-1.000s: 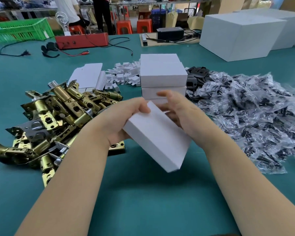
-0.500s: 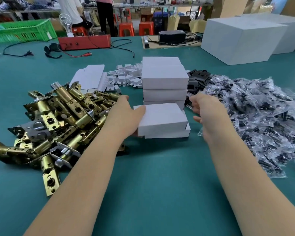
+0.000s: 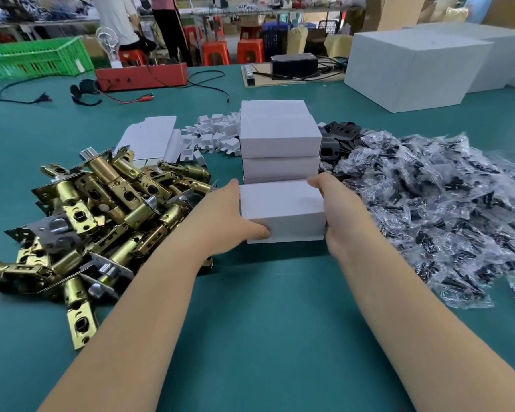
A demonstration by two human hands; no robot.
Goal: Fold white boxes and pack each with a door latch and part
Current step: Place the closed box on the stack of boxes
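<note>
A closed white box [image 3: 283,206] lies on the green table, on top of another white box whose edge shows beneath it. It sits right in front of a stack of closed white boxes [image 3: 280,138]. My left hand [image 3: 229,221] grips its left end, thumb on the front face. My right hand [image 3: 339,209] holds its right end, fingers at the far corner. A heap of brass door latches [image 3: 101,203] lies to the left. To the right is a heap of small parts in clear bags [image 3: 443,209].
Flat box blanks [image 3: 152,138] and white card inserts [image 3: 214,135] lie behind the latches. Black plates [image 3: 339,135] sit behind the bags. Large white cartons [image 3: 414,63] stand at the back right; a red device [image 3: 140,75], cables and a green crate [image 3: 36,58] at the back left.
The box was tilted in both hands above the table. It has been laid flat in front of the stack, and my right hand has come back onto its right end.
</note>
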